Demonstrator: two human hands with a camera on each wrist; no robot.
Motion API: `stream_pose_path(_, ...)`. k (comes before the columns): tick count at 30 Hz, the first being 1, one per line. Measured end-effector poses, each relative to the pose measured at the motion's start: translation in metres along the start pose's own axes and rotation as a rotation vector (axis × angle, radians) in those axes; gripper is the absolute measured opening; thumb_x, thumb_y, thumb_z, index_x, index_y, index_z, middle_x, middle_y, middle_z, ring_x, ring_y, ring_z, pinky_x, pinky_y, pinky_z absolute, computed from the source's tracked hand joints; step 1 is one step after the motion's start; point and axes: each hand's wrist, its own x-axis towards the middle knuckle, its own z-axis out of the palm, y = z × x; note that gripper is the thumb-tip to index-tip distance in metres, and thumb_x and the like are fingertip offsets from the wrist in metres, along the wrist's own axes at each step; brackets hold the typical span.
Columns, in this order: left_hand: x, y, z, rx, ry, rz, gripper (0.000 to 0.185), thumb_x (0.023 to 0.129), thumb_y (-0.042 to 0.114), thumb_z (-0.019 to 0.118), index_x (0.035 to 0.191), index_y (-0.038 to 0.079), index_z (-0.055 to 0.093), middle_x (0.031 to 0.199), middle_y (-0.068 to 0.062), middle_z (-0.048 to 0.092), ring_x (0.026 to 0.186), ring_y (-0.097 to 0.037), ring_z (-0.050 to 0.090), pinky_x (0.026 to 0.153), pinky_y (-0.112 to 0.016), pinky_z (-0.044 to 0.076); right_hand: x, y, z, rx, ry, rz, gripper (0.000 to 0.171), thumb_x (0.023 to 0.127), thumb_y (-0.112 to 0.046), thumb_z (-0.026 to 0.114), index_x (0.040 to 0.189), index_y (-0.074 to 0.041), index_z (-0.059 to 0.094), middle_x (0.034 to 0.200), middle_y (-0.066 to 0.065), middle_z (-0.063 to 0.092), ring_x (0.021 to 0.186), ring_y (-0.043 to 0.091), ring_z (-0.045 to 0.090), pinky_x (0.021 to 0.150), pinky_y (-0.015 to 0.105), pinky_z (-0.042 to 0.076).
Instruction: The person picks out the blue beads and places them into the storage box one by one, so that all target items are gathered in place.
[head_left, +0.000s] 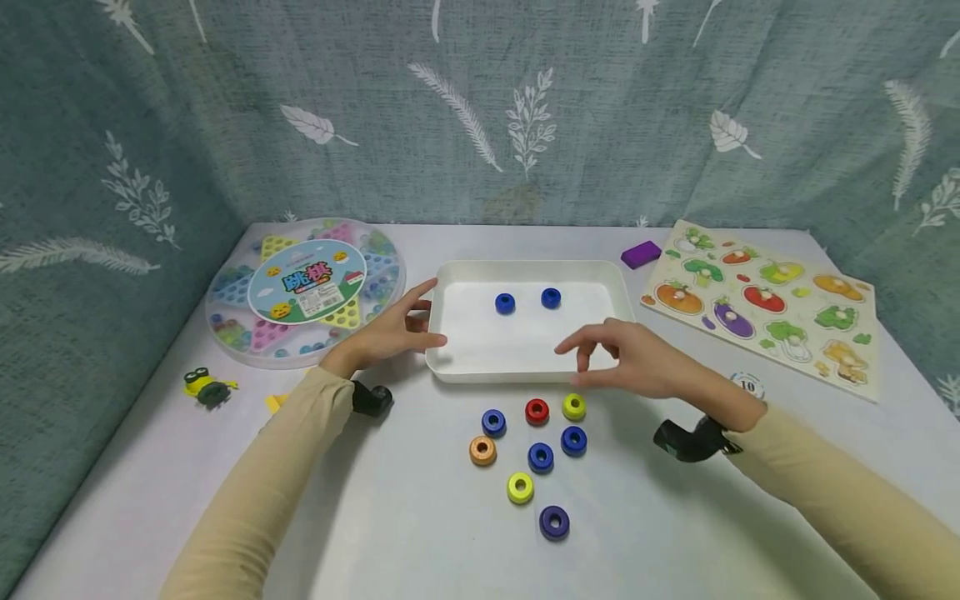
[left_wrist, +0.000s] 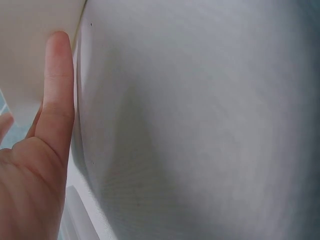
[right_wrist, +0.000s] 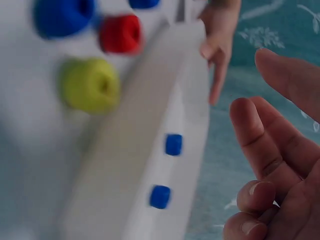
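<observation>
Right now the left hand (head_left: 390,333) rests against the left wall of the white tray (head_left: 450,367), fingers straight and relaxed, one fingertip (left_wrist: 59,47) lying along the tray's side in the left wrist view. The right hand (head_left: 637,358) hovers over the tray's near right corner with its fingers loosely spread and holding nothing (the right wrist view shows them apart and empty). Two blue rings (head_left: 505,303) lie inside the tray, just beyond the right hand's fingertips and well apart from the left hand.

Just below the right hand, on the tabletop (head_left: 375,517), sit the loose rings: a yellow-green ring (head_left: 573,407) nearest the wrist, a red ring (head_left: 537,411) beside it, more blue ones, an orange ring (head_left: 482,450), a second yellow-green one and a purple ring (head_left: 553,522) closest to the person.

The likeliest trouble, as I judge it, is the right palm or sleeve brushing the yellow-green ring as the hand drops, which could send it rolling into its neighbours and scatter the cluster. A push from the left hand could also slide the light tray toward the right hand and set the two blue rings rolling. A loose pinch on a small round ring may let it slip and roll off toward the tabletop edge.
</observation>
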Motion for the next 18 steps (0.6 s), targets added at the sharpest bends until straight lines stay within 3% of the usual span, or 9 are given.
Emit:
stream_pose_path(4,0.0,0.001,-0.001,0.003,0.003,0.002,0.094,0.086,0.02,0.07,0.153,0.028,0.006,0.148,-0.017,0.025,0.118,-0.032,0.045,0.084,-0.038,0.041,-0.023,0.009,0.016,0.043,-0.038,0.058,0.035,0.082,-0.02,0.074,0.114,-0.01,0.066,0.083,-0.009,0.058,0.087,0.027,0.046,0.077,0.039,0.038)
stream_pose_path(9,0.0,0.0,0.0,0.004,0.004,0.006,0.095,0.085,0.019,0.071,0.153,0.027,0.006,0.148,-0.018,0.025,0.118,-0.033,0.044,0.087,-0.039,0.04,-0.039,0.023,0.036,0.09,-0.084,0.06,0.038,0.081,-0.023,0.075,0.115,-0.011,0.065,0.082,-0.011,0.059,0.089,0.023,0.048,0.08,0.039,0.039)
stream_pose_path(18,0.001,0.0,0.002,0.005,0.019,-0.001,0.093,0.086,0.019,0.071,0.153,0.026,0.007,0.147,-0.018,0.026,0.116,-0.033,0.046,0.084,-0.038,0.043,-0.043,0.029,0.052,0.115,-0.1,0.081,0.042,0.077,-0.022,0.079,0.115,-0.01,0.066,0.078,-0.011,0.059,0.082,0.017,0.044,0.071,0.027,0.036)
